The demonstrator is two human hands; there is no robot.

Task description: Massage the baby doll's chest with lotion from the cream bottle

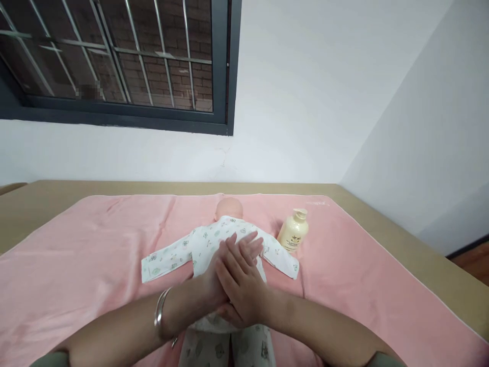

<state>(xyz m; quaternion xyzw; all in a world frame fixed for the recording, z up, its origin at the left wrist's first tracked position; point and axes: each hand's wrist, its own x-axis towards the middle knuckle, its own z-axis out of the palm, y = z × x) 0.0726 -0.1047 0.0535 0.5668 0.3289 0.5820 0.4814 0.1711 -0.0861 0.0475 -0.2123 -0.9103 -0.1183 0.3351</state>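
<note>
A baby doll (202,243) in a white printed romper lies on a pink towel (91,255), its bald head (229,208) pointing away from me and its sleeves spread out. Both my hands rest on the doll's trunk, one over the other. My right hand (240,285) lies on top, fingers stretched flat. My left hand (252,247) is underneath, and its fingertips stick out toward the doll's right sleeve. A silver bangle (162,310) circles my left wrist. Neither hand holds anything.
A cream lotion bottle (293,230) lies tilted on the towel just right of the doll's sleeve. The towel covers a tan surface (405,242) that meets white walls. A barred window (114,56) is at upper left. Wooden floor (473,262) shows at far right.
</note>
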